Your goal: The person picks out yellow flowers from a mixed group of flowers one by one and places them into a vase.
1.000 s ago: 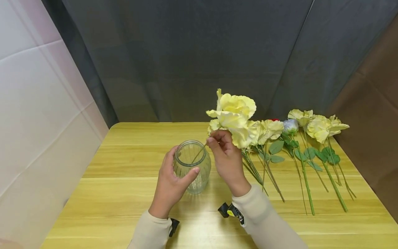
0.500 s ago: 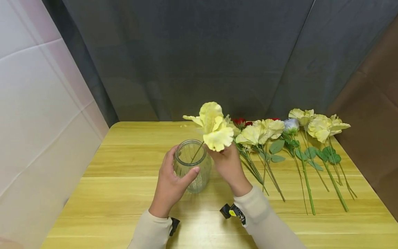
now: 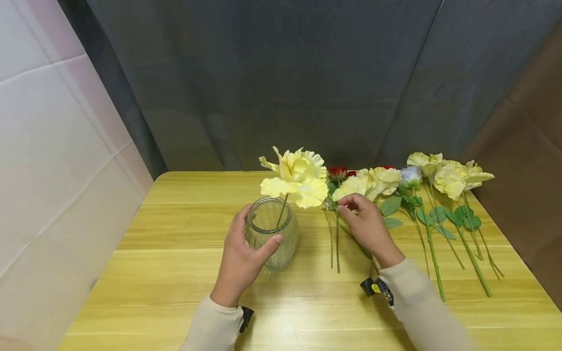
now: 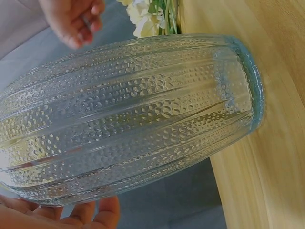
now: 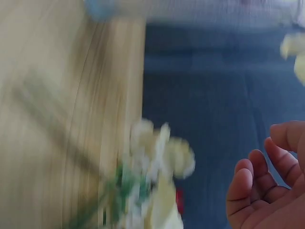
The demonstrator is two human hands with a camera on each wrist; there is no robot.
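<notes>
My left hand (image 3: 243, 263) grips the ribbed glass vase (image 3: 284, 248), which stands upright on the table, thumb on the near side. The vase's bumpy wall (image 4: 143, 105) fills much of the left wrist view, with fingers (image 4: 107, 212) against it. A yellow flower (image 3: 296, 180) stands above the rim, its thin stem inside the glass. To the right of the vase, my right hand (image 3: 371, 231) is over the stems beside a yellow bloom (image 3: 355, 186). The right wrist view shows that hand (image 5: 271, 186) with fingers loosely curled and nothing between them.
Along the table's right side lie several flowers: yellow ones (image 3: 451, 180), a pale blue one (image 3: 411, 176) and red ones (image 3: 337, 171), with green stems (image 3: 435, 263) pointing toward the front. A dark curtain (image 3: 272, 87) hangs behind the wooden table (image 3: 162, 282).
The right hand has let go of the yellow flower and moved right to the lying stems. The flower has shifted left and lower over the vase. The left hand has stayed in place.
</notes>
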